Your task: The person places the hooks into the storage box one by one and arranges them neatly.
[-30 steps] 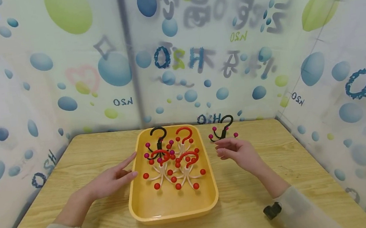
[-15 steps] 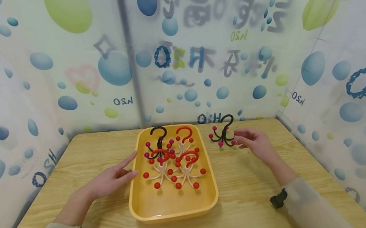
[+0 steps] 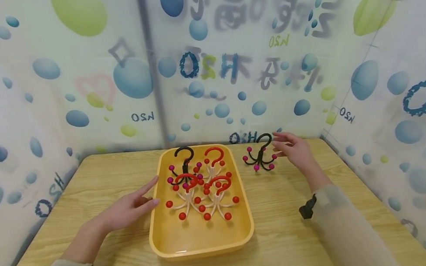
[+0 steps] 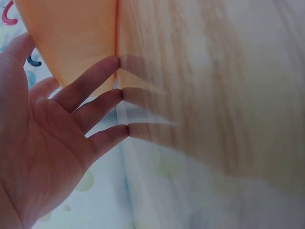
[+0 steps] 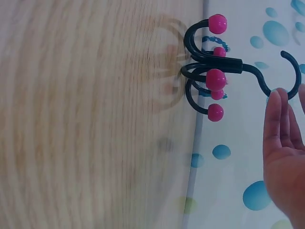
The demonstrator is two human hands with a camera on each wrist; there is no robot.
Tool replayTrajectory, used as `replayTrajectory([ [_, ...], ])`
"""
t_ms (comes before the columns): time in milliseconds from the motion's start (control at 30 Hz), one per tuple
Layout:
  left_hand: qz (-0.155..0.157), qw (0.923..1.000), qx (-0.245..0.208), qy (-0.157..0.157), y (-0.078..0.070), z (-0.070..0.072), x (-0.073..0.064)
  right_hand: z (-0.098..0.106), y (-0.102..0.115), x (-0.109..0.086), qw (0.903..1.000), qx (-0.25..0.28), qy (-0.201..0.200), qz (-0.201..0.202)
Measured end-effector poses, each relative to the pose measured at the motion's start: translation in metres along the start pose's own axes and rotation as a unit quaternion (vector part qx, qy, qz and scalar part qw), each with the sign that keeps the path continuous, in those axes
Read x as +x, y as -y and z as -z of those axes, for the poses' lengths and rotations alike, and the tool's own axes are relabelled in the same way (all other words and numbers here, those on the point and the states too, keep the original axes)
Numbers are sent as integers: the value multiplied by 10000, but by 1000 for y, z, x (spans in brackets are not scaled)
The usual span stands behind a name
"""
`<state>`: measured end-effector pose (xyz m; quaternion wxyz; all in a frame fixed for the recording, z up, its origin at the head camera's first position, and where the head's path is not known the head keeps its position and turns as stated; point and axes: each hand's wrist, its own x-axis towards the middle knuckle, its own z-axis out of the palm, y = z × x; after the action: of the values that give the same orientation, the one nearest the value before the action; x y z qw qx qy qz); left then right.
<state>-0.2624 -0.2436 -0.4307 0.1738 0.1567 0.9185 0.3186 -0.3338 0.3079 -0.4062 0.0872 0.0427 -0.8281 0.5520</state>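
Note:
A black multi-arm hook with pink ball tips stands upright on the table, right of a yellow tray. My right hand is beside its curved top, fingers straight and thumb apart; in the right wrist view the fingertips meet or nearly meet the curve, contact being hard to tell. My left hand rests straight fingers against the tray's left side, seen also in the left wrist view. Inside the tray stand another black hook and three white hooks with red tops, such as the front right one.
A wooden table lies beneath everything. Behind it and at both sides hang patterned curtains close to the table edges. The tray's raised rim surrounds the hooks inside it.
My right hand has moved off to the right from in front of the black hook, then up beside its top. The left hand and the hooks stay in place.

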Motion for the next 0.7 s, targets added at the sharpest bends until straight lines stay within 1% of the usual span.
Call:
replayTrajectory([
  [167,-71,10000,-41,12,0,1,0,-5,-2,9,9997,-199,136,-96],
  [300,-89,9999,-88,24,1,0,1,-10,-5,13,9994,-122,189,-253],
  [400,-95,9999,-88,36,1,0,0,-13,-7,13,9993,-9,99,-349],
  [567,-154,9998,-94,31,1,0,0,-16,-7,14,9993,130,-121,-320],
  [700,-184,9998,-87,25,0,1,-1,-18,-8,15,9992,133,-182,-345],
])
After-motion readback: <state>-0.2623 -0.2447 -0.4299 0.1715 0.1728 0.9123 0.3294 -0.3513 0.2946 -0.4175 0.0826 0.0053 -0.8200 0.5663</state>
